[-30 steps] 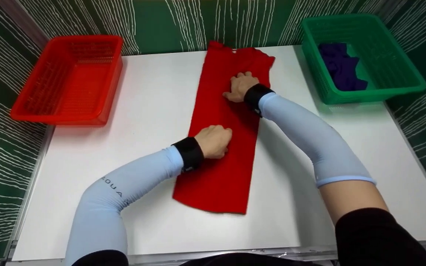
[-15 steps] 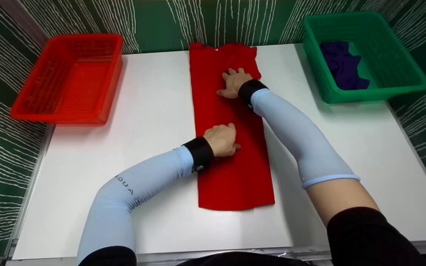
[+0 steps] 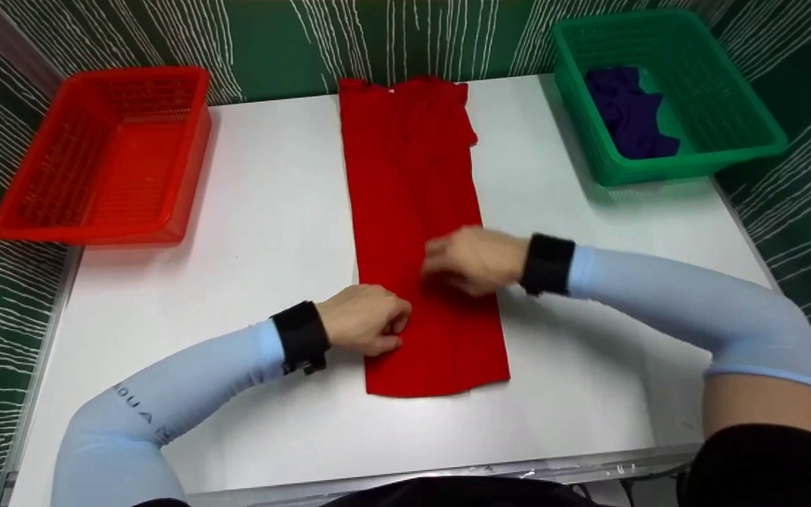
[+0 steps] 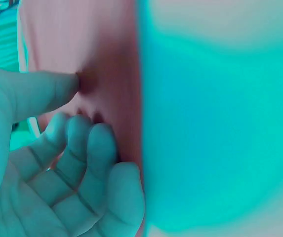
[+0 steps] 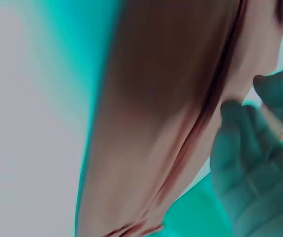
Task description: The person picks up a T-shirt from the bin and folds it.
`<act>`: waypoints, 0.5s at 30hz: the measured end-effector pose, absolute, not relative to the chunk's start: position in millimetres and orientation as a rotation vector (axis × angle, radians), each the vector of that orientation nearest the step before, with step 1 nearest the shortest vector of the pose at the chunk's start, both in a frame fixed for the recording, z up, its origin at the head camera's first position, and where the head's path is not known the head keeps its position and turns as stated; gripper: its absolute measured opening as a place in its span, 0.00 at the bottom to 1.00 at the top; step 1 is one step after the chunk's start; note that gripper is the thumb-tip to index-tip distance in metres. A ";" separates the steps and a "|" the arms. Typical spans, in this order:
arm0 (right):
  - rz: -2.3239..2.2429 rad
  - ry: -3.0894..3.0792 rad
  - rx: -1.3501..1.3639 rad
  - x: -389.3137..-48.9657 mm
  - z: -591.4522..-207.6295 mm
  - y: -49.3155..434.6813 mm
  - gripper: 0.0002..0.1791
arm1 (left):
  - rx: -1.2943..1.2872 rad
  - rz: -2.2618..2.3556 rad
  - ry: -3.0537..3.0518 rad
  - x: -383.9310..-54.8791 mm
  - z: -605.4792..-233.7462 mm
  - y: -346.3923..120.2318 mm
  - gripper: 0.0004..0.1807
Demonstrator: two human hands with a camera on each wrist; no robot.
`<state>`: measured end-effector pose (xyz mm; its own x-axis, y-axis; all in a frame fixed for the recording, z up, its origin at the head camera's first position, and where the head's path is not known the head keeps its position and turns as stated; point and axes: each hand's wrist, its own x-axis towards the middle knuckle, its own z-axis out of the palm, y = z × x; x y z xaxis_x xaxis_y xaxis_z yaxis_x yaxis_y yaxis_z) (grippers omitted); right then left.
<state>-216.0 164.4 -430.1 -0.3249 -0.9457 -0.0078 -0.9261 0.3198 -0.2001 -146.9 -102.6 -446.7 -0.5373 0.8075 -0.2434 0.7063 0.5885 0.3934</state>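
Note:
A red garment (image 3: 405, 211), folded into a long strip, lies lengthwise on the white table, its far end slightly creased. My left hand (image 3: 365, 319) is at the strip's near left edge. In the left wrist view its thumb and bent fingertips (image 4: 101, 140) meet the cloth, with a gap between thumb and fingers and no fabric pinched. Over the right side of the strip is my right hand (image 3: 477, 259), blurred in the head view. The right wrist view shows its fingers (image 5: 230, 131) loosely bent and apart from the thumb; whether they touch the cloth is unclear.
At the back left stands a red plastic basket (image 3: 191, 151). A green basket (image 3: 740, 120) holding a dark purple cloth (image 3: 627, 116) is at the back right. Green walls with white streaks (image 3: 275, 49) enclose the table (image 3: 279, 197) on the back and sides.
The red strip has shifted left at its far end and swung straighter. My right hand has come from the far part toward me; my left hand has moved nearer and leftward.

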 end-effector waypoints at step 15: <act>-0.267 2.361 -1.758 -140.5 -443.3 194.9 0.25 | 1.340 -0.205 2.621 -92.8 -441.9 -99.9 0.36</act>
<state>-140.5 194.9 -443.3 -0.2811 -0.9588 -0.0408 -0.9255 0.2821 -0.2529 -92.8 -99.9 -441.9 -0.5730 0.7863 -0.2310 0.8127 0.5816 -0.0358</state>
